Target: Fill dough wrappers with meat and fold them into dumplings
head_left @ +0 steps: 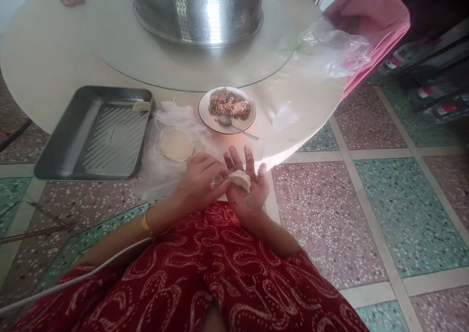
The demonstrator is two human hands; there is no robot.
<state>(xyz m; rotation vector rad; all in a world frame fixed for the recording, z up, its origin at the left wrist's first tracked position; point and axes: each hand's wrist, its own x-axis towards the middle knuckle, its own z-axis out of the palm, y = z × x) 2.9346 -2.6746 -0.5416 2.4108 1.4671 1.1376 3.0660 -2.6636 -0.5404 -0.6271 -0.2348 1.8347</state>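
We get hazy, medium light, whitish toward the top left. Twin highlights glare off the steel colander [198, 16] by the table's [40, 63] far edge; its near right edge blows out. Beyond that, bottles [439, 90] sink into murk. We mark the dumpling [241, 179] slightly soft, the far-left red item [72, 0] blurred, wide-angle stretch toward frame corners.

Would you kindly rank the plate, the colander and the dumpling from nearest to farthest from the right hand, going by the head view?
1. Dumpling: on the palm of the right hand.
2. Plate: on the table, just beyond the hands.
3. Colander: farther back, behind the plate.
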